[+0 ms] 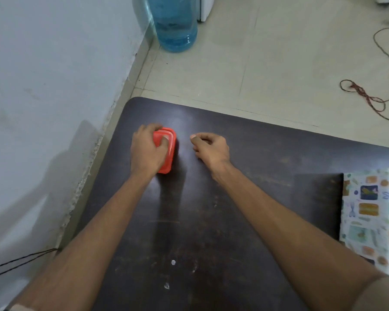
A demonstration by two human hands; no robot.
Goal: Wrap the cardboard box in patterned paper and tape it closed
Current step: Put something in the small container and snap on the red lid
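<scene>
Hands x2 (145,149) (212,149), red dispenser (167,160) x1, patterned paper (368,212) x1, jug (175,25) x1.

A small red plastic tape holder (166,151) sits on the dark table (211,221), and the left hand (145,149) grips it. White paper with little coloured pictures (373,212) lies at the table's right edge, folded over something box-shaped.

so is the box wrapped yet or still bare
Wrapped, as far as shown: the box in patterned paper at the dark table's right edge shows no bare cardboard. Taped or not, cannot tell.
</scene>
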